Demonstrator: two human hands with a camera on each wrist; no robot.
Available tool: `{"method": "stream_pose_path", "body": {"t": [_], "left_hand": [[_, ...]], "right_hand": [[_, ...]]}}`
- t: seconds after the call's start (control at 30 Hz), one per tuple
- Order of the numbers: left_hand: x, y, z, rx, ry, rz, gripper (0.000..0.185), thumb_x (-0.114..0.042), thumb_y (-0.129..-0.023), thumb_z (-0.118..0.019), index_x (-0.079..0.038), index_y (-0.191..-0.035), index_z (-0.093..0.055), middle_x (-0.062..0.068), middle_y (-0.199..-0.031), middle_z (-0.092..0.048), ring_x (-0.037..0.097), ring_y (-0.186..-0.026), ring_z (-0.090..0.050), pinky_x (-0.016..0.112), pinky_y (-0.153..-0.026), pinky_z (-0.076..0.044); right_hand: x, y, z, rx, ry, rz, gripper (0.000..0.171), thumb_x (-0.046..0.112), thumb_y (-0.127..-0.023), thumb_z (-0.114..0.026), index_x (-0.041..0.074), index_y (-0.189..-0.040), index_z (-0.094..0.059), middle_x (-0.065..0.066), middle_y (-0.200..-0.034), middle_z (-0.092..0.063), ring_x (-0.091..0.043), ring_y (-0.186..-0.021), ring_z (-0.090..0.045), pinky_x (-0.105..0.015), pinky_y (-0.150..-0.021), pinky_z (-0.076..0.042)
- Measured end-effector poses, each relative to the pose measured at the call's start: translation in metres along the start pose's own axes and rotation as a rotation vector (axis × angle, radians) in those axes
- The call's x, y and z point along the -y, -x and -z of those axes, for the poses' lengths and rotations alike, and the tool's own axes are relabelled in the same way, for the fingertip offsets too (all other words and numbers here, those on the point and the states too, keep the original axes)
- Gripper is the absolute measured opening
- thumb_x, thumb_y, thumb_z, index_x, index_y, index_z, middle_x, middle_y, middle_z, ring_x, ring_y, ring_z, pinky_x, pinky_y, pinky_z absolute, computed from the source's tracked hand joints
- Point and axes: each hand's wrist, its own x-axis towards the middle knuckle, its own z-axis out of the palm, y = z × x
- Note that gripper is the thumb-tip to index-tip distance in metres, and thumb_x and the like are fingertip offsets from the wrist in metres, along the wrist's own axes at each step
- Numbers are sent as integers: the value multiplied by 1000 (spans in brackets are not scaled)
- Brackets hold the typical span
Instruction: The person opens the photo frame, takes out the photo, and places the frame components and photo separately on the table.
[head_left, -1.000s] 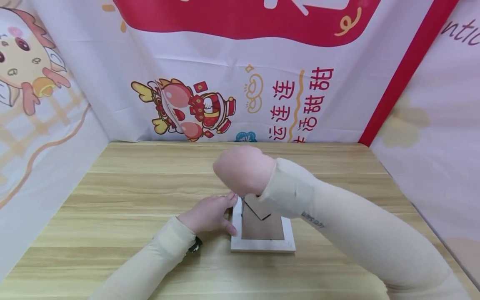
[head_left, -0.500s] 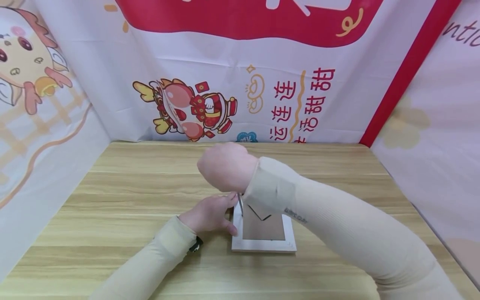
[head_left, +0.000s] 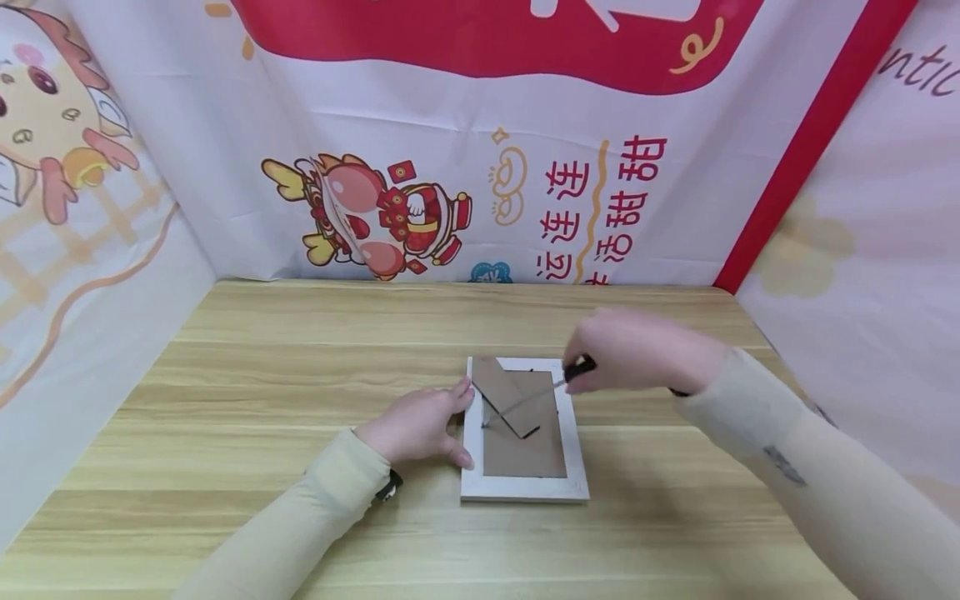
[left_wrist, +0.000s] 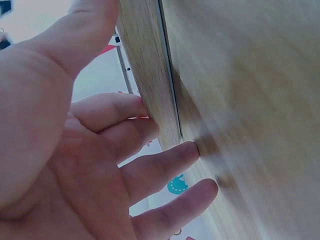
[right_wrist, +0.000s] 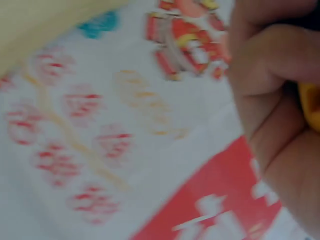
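Matt cardboard back [head_left: 525, 450] in a white frame [head_left: 525, 492] (wood-grain table [head_left: 262, 375]).

Left arm: reached in from the lower left in a beige sleeve, forearm low and angled toward the middle.
Left hand [head_left: 418, 427]: lay palm down, fingers straight and slightly spread, thumb set apart.
Right arm: came in from the lower right in a beige sleeve, wrist raised.
Right hand [head_left: 637, 350]: knuckles up, fingers curled tight in a closed grip.
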Motion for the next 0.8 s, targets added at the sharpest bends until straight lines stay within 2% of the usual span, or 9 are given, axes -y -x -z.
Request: {"method": "stream_pose_path", "body": {"t": [0.07, 0.17, 0.33, 0.4, 0.53, 0.63, 0.8], "left_hand": [[0, 0, 0, 4, -5, 1, 101, -47, -68, -87, 0, -146, -44, 18, -156, -31, 37, -133, -45, 45, -107, -40], [0, 0, 0, 6, -7, 3, 101, -47, -69, -87, 0, -147, -43, 18, -156, -30, 37, -134, -44, 45, -108, -39], [1, -1, -1, 5, -10, 0, 102, -47, -69, -87, -1, -148, -42, 16, -157, -30, 35, -134, -45, 44, -107, -40], [1, -1, -1, 3, -14, -4, 102, -48, -69, -87, 0, -148, -42, 16, -157, -31, 35, -134, -45, 44, -107, -40], [2, -1, -1, -2, -17, -16, 102, -48, -68, -87, 0, -147, -43, 17, -156, -32, 35, -133, -46, 44, -107, -41], [2, -1, -1, -3, -12, -19, 102, -48, -68, -87, 1, -147, -43, 18, -156, -32, 35, -133, -46, 44, -107, -41], [2, -2, -2, -2, -15, -17, 102, -47, -68, -87, 0, -147, -43, 18, -156, -32, 35, -133, -46, 44, -107, -40]], "right_hand": [[-19, 12, -18, -65, -20, 58, 8, 26, -84, -81, 20, -87, -78, 15, -74, -64, -2, -64, -56, -27, -63, -52], [-38, 25, -41, -144, -51, 96, 17, 30, -84, -80, 18, -97, -79, 15, -81, -68, 2, -67, -58, -26, -64, -53], [-47, 31, -58, -240, -60, 124, 24, 35, -87, -77, 18, -103, -80, 13, -92, -72, 1, -79, -66, -32, -72, -57], [-43, 30, -56, -265, -25, 124, 21, 35, -86, -78, 20, -101, -80, 15, -88, -71, 1, -77, -65, -32, -71, -57], [-23, 21, -39, -276, 82, 117, 9, 34, -84, -80, 25, -83, -76, 20, -68, -60, 1, -60, -54, -28, -55, -49], [-5, 14, -23, -259, 181, 117, 19, 36, -82, -81, 28, -71, -69, 18, -59, -52, -1, -53, -47, -26, -48, -40], [21, -1, 0, -227, 330, 114, 26, 39, -78, -84, 24, -64, -68, 14, -57, -53, -5, -50, -46, -26, -46, -37]]}}
